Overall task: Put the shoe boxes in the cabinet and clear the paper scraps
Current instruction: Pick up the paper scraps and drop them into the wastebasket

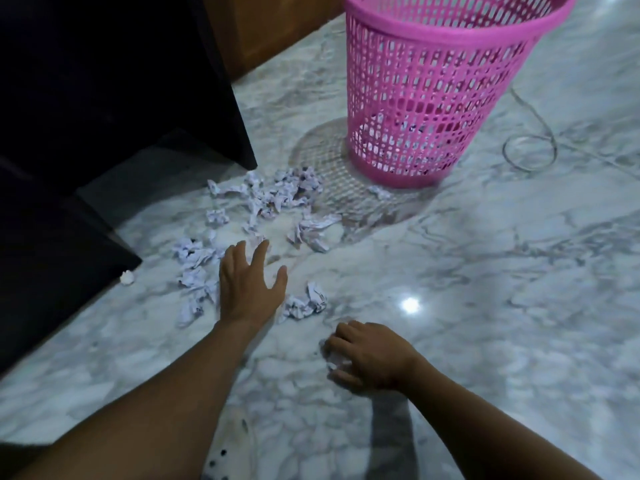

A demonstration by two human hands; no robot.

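Many crumpled paper scraps (277, 197) lie on the marble floor (485, 271) near the pink basket (433, 98), light and soft I judge, pinchable anywhere; my left hand (249, 282) reaches open-fingered among them, my right hand (370, 358) grips one.

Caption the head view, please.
Left hand spread open among paper scraps on the marble floor; right hand curls its fingers round one scrap, pink basket beyond.
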